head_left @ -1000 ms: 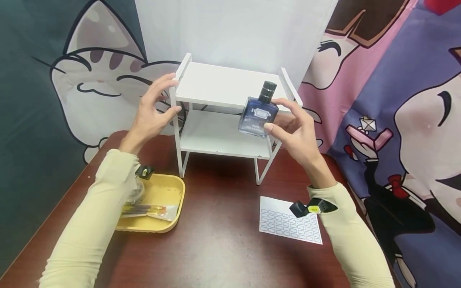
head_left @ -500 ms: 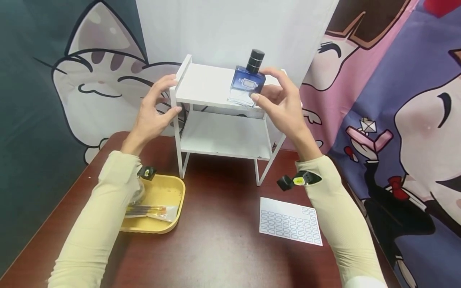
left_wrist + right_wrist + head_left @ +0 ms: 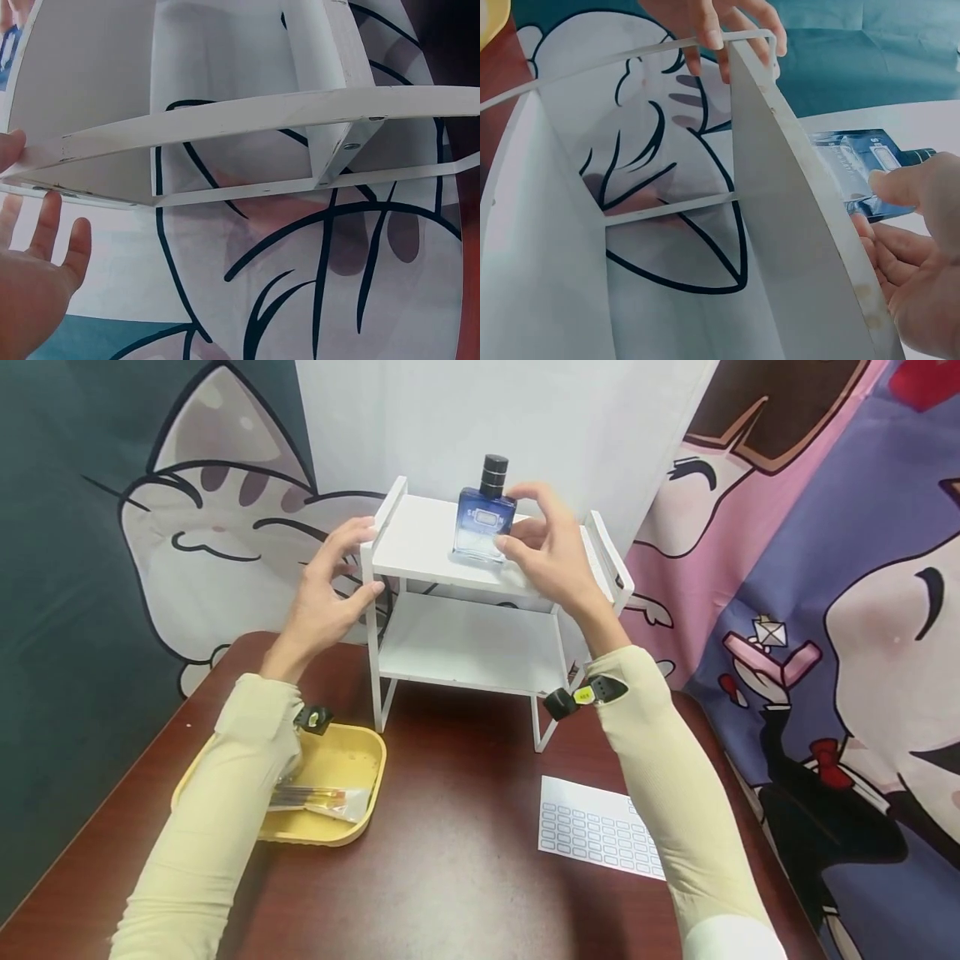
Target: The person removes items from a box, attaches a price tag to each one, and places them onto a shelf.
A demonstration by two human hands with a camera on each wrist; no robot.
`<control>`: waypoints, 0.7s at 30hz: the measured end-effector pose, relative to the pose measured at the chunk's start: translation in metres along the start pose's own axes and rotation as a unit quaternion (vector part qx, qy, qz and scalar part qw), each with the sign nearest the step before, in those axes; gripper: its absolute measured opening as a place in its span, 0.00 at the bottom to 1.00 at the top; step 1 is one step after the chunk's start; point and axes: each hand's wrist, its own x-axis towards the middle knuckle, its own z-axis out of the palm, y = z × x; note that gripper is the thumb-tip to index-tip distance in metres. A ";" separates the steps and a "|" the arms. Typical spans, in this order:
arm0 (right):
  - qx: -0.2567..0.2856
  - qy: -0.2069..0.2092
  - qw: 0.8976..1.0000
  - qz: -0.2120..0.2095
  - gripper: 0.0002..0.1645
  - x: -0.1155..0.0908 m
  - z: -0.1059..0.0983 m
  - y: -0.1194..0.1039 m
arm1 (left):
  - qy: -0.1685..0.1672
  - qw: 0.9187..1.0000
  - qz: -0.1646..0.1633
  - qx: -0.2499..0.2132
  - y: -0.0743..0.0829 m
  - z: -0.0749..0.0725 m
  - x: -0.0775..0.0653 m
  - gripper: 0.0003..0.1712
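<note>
In the head view, my right hand (image 3: 553,547) pinches a blue glass perfume bottle (image 3: 480,522) by its side, thumb on the front. The bottle has a black cap and fades from dark blue to clear. It stands upright at the top board of a white two-tier shelf rack (image 3: 472,643), its base overlapping that board. In the right wrist view the perfume bottle (image 3: 862,172) shows beside the board, with the thumb across its label. My left hand (image 3: 330,581) holds the rack's left end, thumb and fingers on either side of the frame (image 3: 90,146).
A yellow tray (image 3: 378,777) at the left holds packaged brushes (image 3: 315,797), partly behind the left sleeve. A sheet of printed labels (image 3: 592,827) lies on the dark red table (image 3: 450,877) by the right forearm. Cartoon-printed cloth (image 3: 217,552) hangs behind.
My right hand has carried the perfume bottle up and leftward, from in front of the rack to its top board. The left hand stays at the rack's left end.
</note>
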 end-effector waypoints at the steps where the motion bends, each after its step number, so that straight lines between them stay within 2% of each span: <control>1: -0.001 -0.004 1.000 0.002 0.29 0.002 0.002 0.000 | 0.001 1.000 0.000 0.000 0.000 0.000 0.000 0.32; 9: -0.007 -0.031 0.999 0.023 0.30 0.015 0.015 -0.004 | 0.011 1.000 0.015 -0.008 -0.004 0.004 -0.001 0.32; 17: -0.064 -0.048 0.996 0.039 0.30 0.027 0.024 -0.012 | 0.015 1.000 0.011 0.003 -0.003 0.005 -0.002 0.31; 21: -0.074 -0.055 0.994 0.050 0.30 0.031 0.025 -0.013 | 0.013 1.000 0.011 0.002 -0.002 0.005 -0.003 0.31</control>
